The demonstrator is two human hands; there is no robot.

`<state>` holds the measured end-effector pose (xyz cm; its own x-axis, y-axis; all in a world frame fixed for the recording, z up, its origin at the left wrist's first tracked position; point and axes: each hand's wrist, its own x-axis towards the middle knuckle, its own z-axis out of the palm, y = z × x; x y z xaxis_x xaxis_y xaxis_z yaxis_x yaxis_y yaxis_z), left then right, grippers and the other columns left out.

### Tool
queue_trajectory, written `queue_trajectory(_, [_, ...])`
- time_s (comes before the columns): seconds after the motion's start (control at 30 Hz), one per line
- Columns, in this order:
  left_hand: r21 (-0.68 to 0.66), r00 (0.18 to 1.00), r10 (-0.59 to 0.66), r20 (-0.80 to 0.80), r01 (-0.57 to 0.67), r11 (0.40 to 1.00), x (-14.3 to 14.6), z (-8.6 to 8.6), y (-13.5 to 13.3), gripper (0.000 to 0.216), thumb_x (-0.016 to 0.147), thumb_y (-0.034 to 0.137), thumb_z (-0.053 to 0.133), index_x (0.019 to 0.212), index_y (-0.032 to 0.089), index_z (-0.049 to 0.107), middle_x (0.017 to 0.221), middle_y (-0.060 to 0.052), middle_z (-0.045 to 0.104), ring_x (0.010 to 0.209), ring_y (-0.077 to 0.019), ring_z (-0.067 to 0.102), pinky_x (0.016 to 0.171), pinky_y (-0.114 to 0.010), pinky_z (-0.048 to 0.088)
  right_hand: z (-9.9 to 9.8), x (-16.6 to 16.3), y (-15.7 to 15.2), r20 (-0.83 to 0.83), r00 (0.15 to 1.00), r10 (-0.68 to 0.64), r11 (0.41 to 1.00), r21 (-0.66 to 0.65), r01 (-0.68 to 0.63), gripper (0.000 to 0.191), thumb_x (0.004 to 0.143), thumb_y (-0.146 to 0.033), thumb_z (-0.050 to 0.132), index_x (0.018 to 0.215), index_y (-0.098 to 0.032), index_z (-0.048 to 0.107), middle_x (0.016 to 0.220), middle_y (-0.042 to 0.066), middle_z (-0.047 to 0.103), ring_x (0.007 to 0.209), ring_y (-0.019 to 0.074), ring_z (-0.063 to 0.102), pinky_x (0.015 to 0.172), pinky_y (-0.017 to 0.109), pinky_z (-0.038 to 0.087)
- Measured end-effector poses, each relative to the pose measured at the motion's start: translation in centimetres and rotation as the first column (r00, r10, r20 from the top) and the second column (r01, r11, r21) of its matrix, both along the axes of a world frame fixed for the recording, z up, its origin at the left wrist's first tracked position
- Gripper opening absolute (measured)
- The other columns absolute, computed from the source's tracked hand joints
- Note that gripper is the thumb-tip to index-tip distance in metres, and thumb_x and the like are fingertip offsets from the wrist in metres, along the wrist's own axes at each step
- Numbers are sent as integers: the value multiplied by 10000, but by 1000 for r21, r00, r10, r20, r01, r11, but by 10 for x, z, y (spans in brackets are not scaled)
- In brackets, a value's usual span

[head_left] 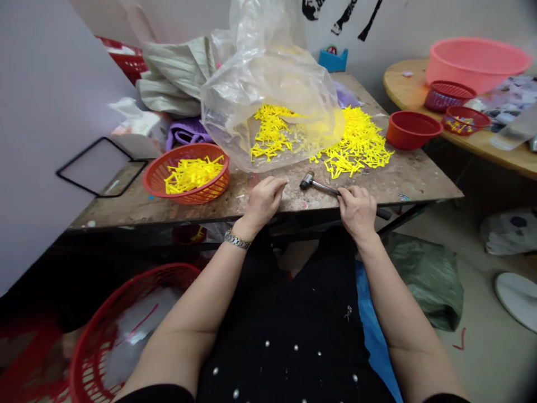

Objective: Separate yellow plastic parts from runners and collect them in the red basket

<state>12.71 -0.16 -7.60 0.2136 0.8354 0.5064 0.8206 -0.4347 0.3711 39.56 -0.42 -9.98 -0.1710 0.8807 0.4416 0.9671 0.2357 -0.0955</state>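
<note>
My right hand (356,210) is closed round the handle of a small metal hammer (312,182), whose head rests on the worn wooden table (403,176) near its front edge. My left hand (263,200) lies on the table just left of the hammer head, fingers curled, and what they hold, if anything, is hidden. Behind both hands a heap of yellow plastic pieces (356,143) spills from a clear plastic bag (268,89). An orange basket (159,173) with more yellow pieces stands to the left.
A red bowl (411,129) sits at the table's right corner. A second table (503,148) at the right carries a pink basin (476,61) and small red baskets. A large red basket (104,336) stands on the floor at my left knee. Cloth is piled at the back left.
</note>
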Motion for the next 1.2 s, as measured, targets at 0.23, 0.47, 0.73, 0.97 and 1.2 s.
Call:
queue_trajectory(0.23, [-35, 999, 18, 40, -17, 999, 1, -17, 11, 253, 986, 205, 444, 1072, 181, 681, 1081, -107, 728, 1048, -217, 661, 953, -350, 505, 1, 0, 1, 1, 1000, -16, 999, -31, 16, 340, 1024, -333, 426, 1244, -228, 663, 1148, 117, 657, 1051, 289, 494, 785, 384, 313])
queue_trajectory(0.47, [-22, 997, 46, 58, -45, 999, 1, -18, 11, 247, 970, 207, 457, 1040, 183, 693, 1070, -110, 744, 1042, -220, 670, 957, -347, 502, 0, -1, 0, -14, 1000, -19, 1000, -19, 19, 328, 1029, -333, 417, 1225, -236, 663, 1143, 111, 662, 1061, 288, 496, 792, 386, 313])
queue_trajectory(0.73, [-7, 998, 35, 59, -34, 999, -1, -21, 15, 250, 962, 223, 466, 1024, 176, 703, 1069, -106, 750, 1034, -223, 678, 948, -352, 510, -4, -1, 2, -11, 1000, -22, 1000, 0, 22, 327, 1038, -330, 414, 1243, -236, 651, 1148, 102, 661, 1057, 280, 496, 792, 379, 299])
queue_trajectory(0.97, [21, 995, 5, 97, -7, 1000, -5, -26, 17, 250, 954, 233, 477, 1004, 167, 713, 1047, -105, 760, 1011, -226, 692, 928, -351, 521, -8, -1, 5, -12, 999, -32, 999, 20, 32, 292, 1020, -319, 465, 1215, -235, 666, 1118, 101, 657, 1040, 275, 489, 779, 375, 293])
queue_trajectory(1.2, [2, 993, 11, 119, -11, 1000, -6, -26, 17, 247, 949, 231, 491, 1026, 167, 717, 1089, -107, 763, 1033, -228, 694, 946, -361, 526, -7, -1, 5, -20, 999, -32, 999, 37, 33, 283, 1020, -326, 475, 1206, -243, 671, 1107, 85, 669, 1030, 267, 502, 777, 379, 296])
